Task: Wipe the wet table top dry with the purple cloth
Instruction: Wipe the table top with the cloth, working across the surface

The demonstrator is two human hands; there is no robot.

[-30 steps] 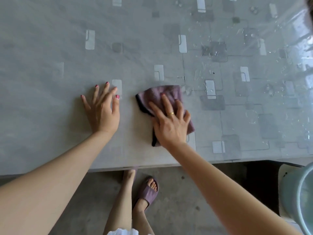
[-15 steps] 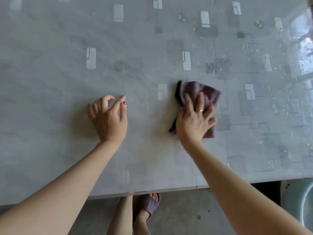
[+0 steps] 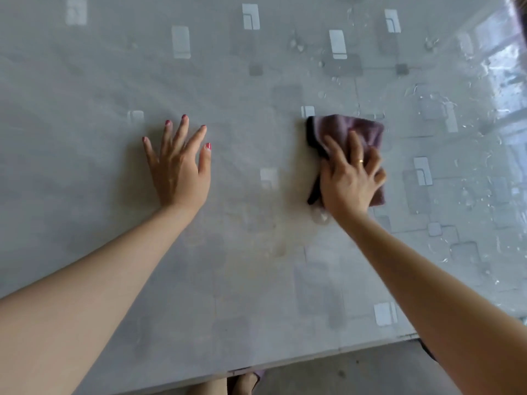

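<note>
The purple cloth, folded with a dark edge on its left, lies on the grey patterned table top right of centre. My right hand presses flat on its near half, fingers spread over the fabric. My left hand rests palm down on the bare table to the left, fingers apart, holding nothing. Water drops and streaks glisten on the right part of the table, beyond and beside the cloth.
The table's near edge runs across the bottom, with concrete floor below it. My feet show just under the edge. Bright window reflections lie on the far right of the surface.
My right hand has slid the cloth away from me and to the right across the table. My left hand has spread flat again after curling. The view has shifted forward over the table.
</note>
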